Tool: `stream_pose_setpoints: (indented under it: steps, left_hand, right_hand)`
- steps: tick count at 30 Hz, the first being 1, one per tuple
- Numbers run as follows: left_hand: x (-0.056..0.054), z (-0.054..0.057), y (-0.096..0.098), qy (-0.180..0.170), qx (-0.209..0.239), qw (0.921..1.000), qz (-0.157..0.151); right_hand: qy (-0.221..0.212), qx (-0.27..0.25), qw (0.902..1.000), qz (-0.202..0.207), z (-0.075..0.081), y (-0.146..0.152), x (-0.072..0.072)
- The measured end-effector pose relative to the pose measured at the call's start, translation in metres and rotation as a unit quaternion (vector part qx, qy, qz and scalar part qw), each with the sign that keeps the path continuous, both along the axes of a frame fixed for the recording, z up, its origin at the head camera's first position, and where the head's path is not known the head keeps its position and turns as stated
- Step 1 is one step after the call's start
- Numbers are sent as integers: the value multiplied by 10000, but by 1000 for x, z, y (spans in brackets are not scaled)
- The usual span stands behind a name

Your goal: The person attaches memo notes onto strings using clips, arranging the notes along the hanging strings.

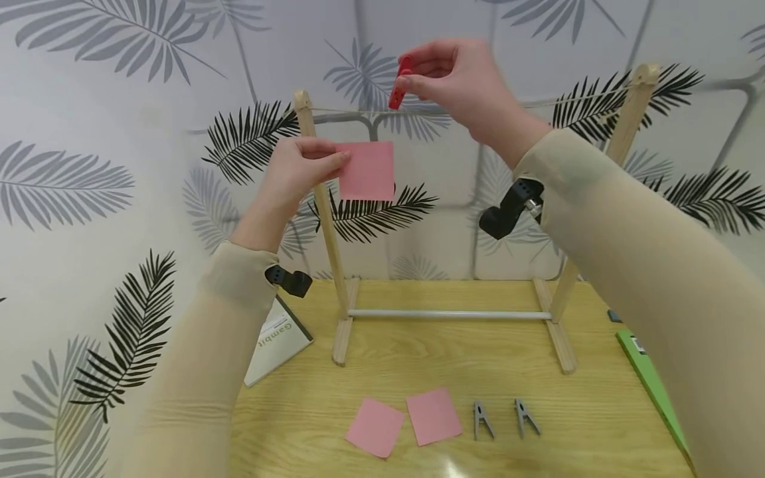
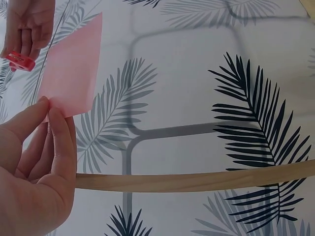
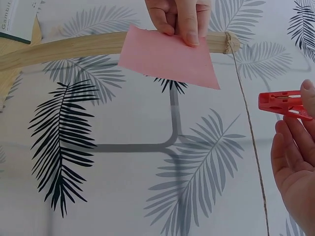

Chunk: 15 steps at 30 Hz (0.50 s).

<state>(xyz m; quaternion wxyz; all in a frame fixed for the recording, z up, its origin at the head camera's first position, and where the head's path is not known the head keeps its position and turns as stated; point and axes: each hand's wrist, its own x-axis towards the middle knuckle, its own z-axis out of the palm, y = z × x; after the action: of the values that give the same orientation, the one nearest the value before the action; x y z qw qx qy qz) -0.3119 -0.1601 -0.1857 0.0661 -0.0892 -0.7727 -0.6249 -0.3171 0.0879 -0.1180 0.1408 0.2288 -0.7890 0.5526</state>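
Note:
My left hand [image 1: 301,169] pinches a pink square of paper [image 1: 367,171] by its left edge, between thumb and fingers. The sheet hangs just below a thin string [image 3: 252,128] tied between two wooden posts. Above the string, my right hand [image 1: 457,76] holds a red clothespin [image 1: 400,83] between thumb and fingertips, its clamping end pointing down toward the string. In the right wrist view the clothespin lies to one side of the string, with the pink paper on the other side.
The wooden frame [image 1: 325,232] stands on the table [image 1: 430,358], with a white rod [image 1: 448,314] low across it. Two pink sheets [image 1: 375,427] and two grey clothespins [image 1: 481,419] lie in front. A white box [image 1: 277,342] is left, a green object [image 1: 654,385] right.

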Motion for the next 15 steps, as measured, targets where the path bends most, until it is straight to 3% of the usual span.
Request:
stream_pose_setpoints:
  steps: [10,15]
  left_hand:
    - [2,-1,6,288,39,9994,179]
    - [1,-1,9,397,229,9989,126]
  right_hand:
    - [54,232,9997,-37,4,-16,-4]
    - [86,199,9998,54,5,-21,-4]
